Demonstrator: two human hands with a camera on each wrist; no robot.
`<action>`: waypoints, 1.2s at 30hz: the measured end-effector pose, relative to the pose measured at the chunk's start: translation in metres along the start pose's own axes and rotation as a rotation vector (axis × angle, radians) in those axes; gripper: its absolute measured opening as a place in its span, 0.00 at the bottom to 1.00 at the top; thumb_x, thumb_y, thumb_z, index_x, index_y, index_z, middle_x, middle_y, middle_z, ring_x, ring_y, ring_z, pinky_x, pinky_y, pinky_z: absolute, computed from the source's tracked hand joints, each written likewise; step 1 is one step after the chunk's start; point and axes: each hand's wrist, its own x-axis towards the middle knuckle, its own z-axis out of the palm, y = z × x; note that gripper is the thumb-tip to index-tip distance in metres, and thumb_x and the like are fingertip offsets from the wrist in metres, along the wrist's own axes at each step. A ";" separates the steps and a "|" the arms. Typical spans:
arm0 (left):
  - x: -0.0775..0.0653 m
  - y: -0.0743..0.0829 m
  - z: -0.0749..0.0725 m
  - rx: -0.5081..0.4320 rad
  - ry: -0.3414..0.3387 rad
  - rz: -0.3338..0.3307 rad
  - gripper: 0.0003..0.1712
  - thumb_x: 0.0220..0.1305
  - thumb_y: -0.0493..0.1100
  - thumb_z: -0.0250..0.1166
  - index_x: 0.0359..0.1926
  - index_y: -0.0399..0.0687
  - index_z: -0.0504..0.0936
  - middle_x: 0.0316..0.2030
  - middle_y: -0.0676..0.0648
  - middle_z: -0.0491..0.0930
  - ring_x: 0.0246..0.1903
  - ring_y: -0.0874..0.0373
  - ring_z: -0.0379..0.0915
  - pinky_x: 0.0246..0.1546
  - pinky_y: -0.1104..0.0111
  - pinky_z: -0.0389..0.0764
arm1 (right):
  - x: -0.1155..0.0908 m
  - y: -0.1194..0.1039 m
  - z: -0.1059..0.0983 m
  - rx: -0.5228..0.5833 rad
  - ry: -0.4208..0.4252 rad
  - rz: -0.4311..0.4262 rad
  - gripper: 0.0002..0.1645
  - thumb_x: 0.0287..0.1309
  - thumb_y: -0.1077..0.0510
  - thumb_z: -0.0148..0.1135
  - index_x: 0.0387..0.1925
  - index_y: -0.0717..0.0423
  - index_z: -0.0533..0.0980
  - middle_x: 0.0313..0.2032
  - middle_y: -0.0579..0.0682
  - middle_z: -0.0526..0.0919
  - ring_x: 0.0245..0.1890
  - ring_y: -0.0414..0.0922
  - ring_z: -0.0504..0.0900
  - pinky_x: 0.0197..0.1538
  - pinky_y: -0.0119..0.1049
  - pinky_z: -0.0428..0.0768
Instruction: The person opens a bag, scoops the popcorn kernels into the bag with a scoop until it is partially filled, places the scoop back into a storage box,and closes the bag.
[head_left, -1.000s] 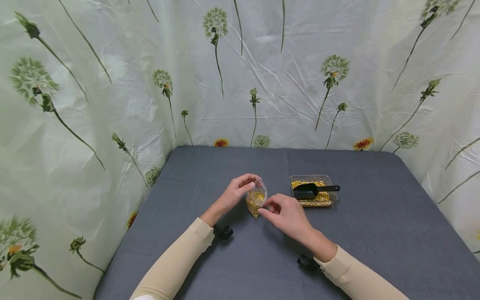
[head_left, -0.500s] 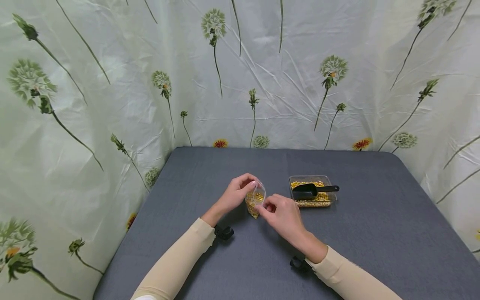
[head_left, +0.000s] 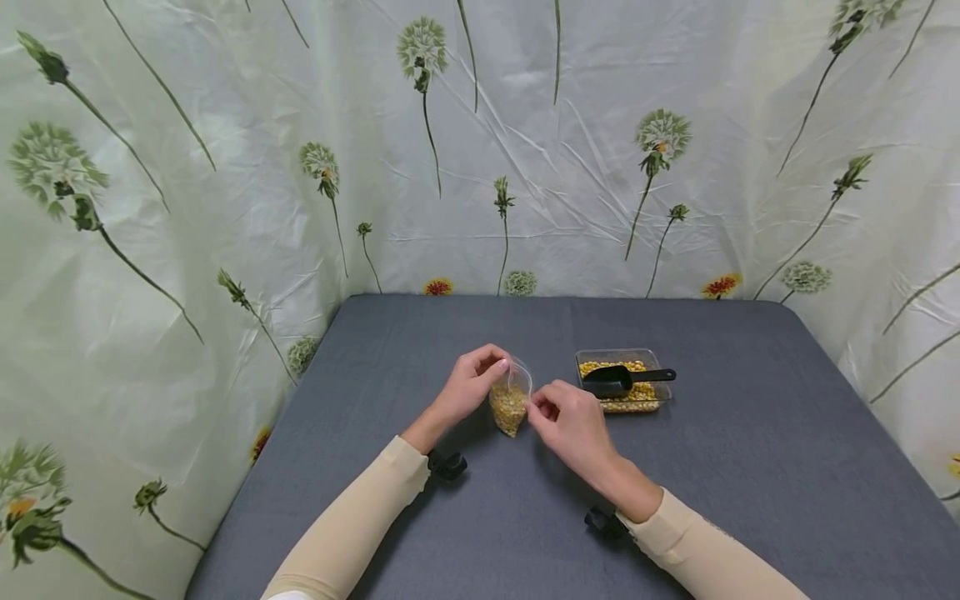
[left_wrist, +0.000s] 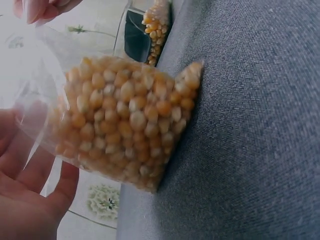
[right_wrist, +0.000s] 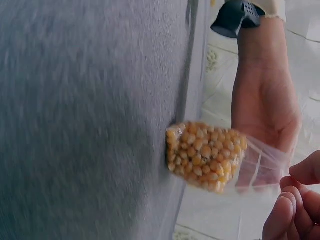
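Note:
A clear plastic bag (head_left: 509, 408), its lower part filled with yellow corn kernels (left_wrist: 125, 115), stands upright on the table between the hands. My left hand (head_left: 468, 383) pinches the bag's top edge on the left. On the right side, the thumb and fingertips of my right hand (head_left: 572, 421) pinch the opposite edge of the rim. The right wrist view shows the bag's bottom (right_wrist: 172, 147) touching the cloth and the curled fingers (right_wrist: 281, 215) of the right hand at the clear upper film. Whether the mouth is sealed cannot be told.
Right of the bag, a clear rectangular tray (head_left: 666, 406) holds more corn kernels. A black scoop (head_left: 611, 381) lies on them, its handle reaching past the tray's right rim. Grey cloth covers the table (head_left: 750, 467); a flower-printed curtain (head_left: 585, 192) hangs behind and at the sides.
My right fingers have shifted from the front of the bag's mouth to its right edge. The left hand keeps its grip. The tray and scoop stay put.

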 end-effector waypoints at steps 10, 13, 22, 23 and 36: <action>-0.006 0.003 -0.001 -0.002 0.033 -0.014 0.10 0.77 0.42 0.57 0.45 0.42 0.82 0.39 0.44 0.83 0.41 0.48 0.80 0.46 0.59 0.80 | 0.007 0.015 -0.017 -0.033 -0.002 -0.101 0.05 0.56 0.63 0.74 0.28 0.51 0.85 0.24 0.40 0.74 0.21 0.33 0.68 0.24 0.30 0.71; -0.008 0.004 0.000 -0.007 0.043 0.007 0.10 0.76 0.46 0.58 0.44 0.46 0.83 0.38 0.47 0.83 0.39 0.53 0.81 0.44 0.60 0.82 | 0.009 0.019 -0.022 -0.053 -0.004 -0.121 0.05 0.55 0.63 0.75 0.29 0.50 0.86 0.25 0.40 0.74 0.20 0.32 0.67 0.23 0.30 0.70; -0.019 0.012 0.005 0.019 0.095 -0.019 0.08 0.74 0.40 0.60 0.43 0.41 0.83 0.36 0.42 0.84 0.37 0.43 0.81 0.42 0.44 0.80 | 0.013 0.029 -0.031 -0.047 0.038 -0.092 0.05 0.51 0.62 0.78 0.31 0.51 0.89 0.27 0.40 0.76 0.20 0.33 0.67 0.23 0.32 0.68; -0.020 0.014 0.006 0.026 0.096 -0.018 0.07 0.74 0.39 0.60 0.43 0.39 0.83 0.35 0.41 0.84 0.37 0.40 0.80 0.42 0.44 0.80 | 0.013 0.030 -0.032 -0.040 0.038 -0.079 0.05 0.51 0.62 0.78 0.31 0.51 0.89 0.27 0.40 0.77 0.20 0.33 0.68 0.23 0.32 0.68; -0.032 0.059 0.018 0.105 0.136 0.156 0.04 0.70 0.28 0.60 0.39 0.30 0.82 0.32 0.37 0.84 0.31 0.41 0.82 0.34 0.56 0.84 | 0.017 0.036 -0.050 0.050 0.018 0.006 0.03 0.57 0.59 0.75 0.32 0.46 0.89 0.31 0.36 0.80 0.24 0.33 0.74 0.24 0.32 0.73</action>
